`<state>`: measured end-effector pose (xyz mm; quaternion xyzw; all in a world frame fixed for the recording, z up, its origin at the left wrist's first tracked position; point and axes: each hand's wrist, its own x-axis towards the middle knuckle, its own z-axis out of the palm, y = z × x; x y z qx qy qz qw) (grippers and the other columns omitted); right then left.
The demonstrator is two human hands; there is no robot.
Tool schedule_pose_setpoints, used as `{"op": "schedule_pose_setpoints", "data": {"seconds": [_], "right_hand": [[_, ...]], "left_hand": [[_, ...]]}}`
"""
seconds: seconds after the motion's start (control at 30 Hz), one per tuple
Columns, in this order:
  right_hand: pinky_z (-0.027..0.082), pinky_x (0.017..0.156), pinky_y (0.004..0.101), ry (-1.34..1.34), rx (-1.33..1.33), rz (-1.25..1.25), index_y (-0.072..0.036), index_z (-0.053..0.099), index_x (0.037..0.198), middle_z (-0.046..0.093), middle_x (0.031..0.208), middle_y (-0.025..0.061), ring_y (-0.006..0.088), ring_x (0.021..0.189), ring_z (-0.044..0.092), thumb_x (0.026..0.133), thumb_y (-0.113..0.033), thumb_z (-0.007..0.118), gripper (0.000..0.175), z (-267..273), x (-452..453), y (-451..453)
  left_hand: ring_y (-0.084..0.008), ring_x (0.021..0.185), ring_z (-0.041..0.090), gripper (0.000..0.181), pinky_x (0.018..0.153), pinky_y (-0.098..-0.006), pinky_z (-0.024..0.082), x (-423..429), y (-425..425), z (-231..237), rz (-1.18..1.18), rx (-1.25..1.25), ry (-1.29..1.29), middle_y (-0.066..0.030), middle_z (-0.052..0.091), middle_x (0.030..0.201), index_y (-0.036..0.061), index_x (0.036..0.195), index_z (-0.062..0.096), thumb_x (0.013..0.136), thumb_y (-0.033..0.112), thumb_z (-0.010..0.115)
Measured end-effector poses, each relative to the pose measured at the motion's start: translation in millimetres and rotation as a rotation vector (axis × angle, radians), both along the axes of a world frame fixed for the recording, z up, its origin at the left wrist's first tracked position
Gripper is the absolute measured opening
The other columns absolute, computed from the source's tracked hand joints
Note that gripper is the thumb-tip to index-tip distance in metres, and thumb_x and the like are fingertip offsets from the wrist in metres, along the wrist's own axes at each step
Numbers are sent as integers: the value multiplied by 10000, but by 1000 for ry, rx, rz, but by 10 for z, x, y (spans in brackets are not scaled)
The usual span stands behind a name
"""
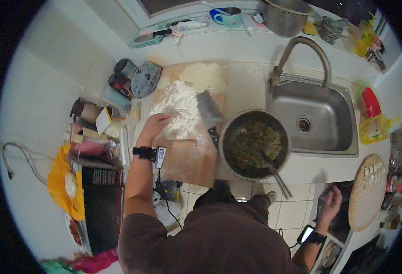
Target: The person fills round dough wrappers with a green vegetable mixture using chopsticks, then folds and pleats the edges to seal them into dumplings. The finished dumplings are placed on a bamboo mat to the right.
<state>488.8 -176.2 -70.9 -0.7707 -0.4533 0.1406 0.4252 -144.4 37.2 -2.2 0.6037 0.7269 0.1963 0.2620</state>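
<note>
My left hand (pixel 155 125) is over the left side of a wooden board (pixel 190 167), its fingertips at a patch of white flour (pixel 178 102). Whether it pinches anything is too small to tell. Thin rolled dough (pixel 202 77) lies at the board's far end. A cleaver with a wide blade (pixel 208 108) rests beside the flour, its dark handle towards me. Right of the board stands a round pan (pixel 223 150) of chopped green filling (pixel 252 144), with metal utensil handles (pixel 280 181) over the rim. Down by the counter front, my right hand (pixel 331 205) hangs with loosely bent fingers, apparently holding nothing.
A steel sink (pixel 324 113) with a curved faucet (pixel 310 42) is right of the pan. On the right, a round woven tray (pixel 367 198) holds several small dough pieces (pixel 373 171). Jars (pixel 118 84) line the left wall. A knife (pixel 158 33) lies on the window ledge.
</note>
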Motion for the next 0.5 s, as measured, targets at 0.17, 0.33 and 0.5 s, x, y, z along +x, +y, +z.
{"op": "schedule_pose_setpoints", "data": {"seconds": [0.17,0.33,0.5], "right_hand": [[417,899,351,48,-172,188,-117,369,1332,394,1267,121,256,1088,441,668,3,720,760,252,-1536,121],[365,943,364,-88,-44,178,-81,424,1288,383,1267,116,246,1068,442,741,-19,663,601,416,-2076,306],[382,819,294,82,-30,11,-13,550,1105,494,1023,87,162,880,460,920,-209,455,286,395,-2282,583]], "left_hand": [[-251,839,623,293,742,-336,474,-719,912,-341,-115,-81,122,-131,664,903,-4,960,643,810,244,597],[-357,914,576,253,805,-404,460,-1077,1762,-629,-166,9,274,-211,613,994,-23,898,626,792,191,541],[-320,1023,542,281,856,-387,437,-1170,2317,-851,-317,115,457,-202,578,1094,22,1021,602,835,175,456]]}}
